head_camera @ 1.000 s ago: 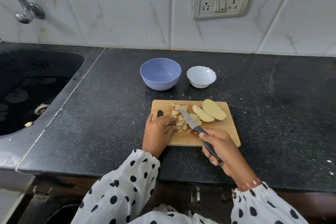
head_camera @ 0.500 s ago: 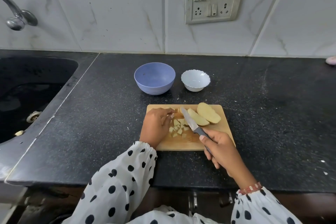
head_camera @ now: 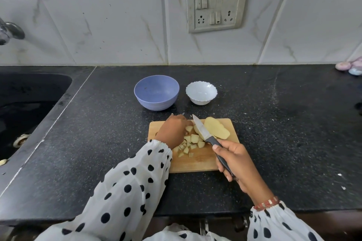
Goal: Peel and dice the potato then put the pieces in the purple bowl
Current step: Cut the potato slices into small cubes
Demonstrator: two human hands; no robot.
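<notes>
A wooden cutting board (head_camera: pixel 203 164) lies on the black counter. On it are several diced potato pieces (head_camera: pixel 191 143) and two peeled potato slices, the larger (head_camera: pixel 216 130) at the far right. My right hand (head_camera: pixel 238 159) grips a black-handled knife (head_camera: pixel 201 131), its blade lying across the nearer slice (head_camera: pixel 196 129). My left hand (head_camera: pixel 173 130) sits on the board's far left, fingers curled, fingertips at that slice's left end. The purple bowl (head_camera: pixel 156 92) stands empty behind the board.
A small white scalloped bowl (head_camera: pixel 201 92) stands right of the purple bowl. A black sink (head_camera: pixel 29 103) is sunk into the counter on the left, with a tap (head_camera: pixel 9 32) above it. A tiled wall with a switch panel (head_camera: pixel 215 6) rises behind. Small pastel objects (head_camera: pixel 350 66) sit far right.
My left hand has moved from the diced pieces up to the board's far edge beside the blade. The knife has shifted up and away over the slice. The camera view has tilted upward.
</notes>
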